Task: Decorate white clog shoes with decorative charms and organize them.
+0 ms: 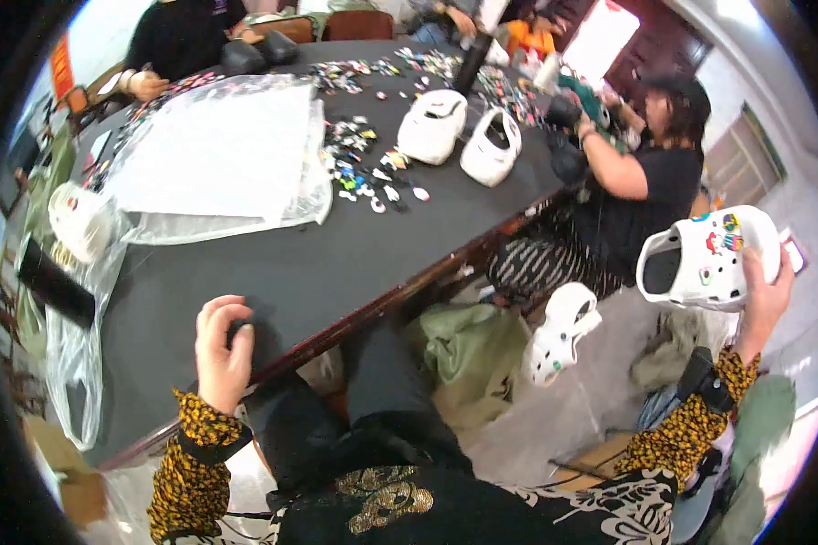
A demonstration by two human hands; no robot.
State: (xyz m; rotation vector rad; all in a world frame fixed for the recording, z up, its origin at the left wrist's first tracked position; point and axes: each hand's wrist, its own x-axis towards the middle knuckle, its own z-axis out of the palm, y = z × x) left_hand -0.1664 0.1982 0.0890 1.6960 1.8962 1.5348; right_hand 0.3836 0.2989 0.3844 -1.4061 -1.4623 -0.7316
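Observation:
My right hand [765,300] holds up a white foam clog [736,243] at the right, off the table. The clog has holes in its upper and colourful charms stuck in them; my thumb and fingers grip its lower side. My left hand [223,350] is at the table's near edge, with its fingers loosely curled and thumb apart, nothing visible in it. A second white clog [563,334] with a few small charms is low down, beyond the table edge. Two more white clogs, a left one [433,127] and a right one [492,147], stand on the table.
Loose coloured charms [368,163] lie in heaps across the dark table [336,263]. A white sheet in clear plastic [223,154], a black phone [56,283] and a plastic bag [77,363] are at left. A green sack [468,354] sits below. Co-workers, one in black [645,173], sit around.

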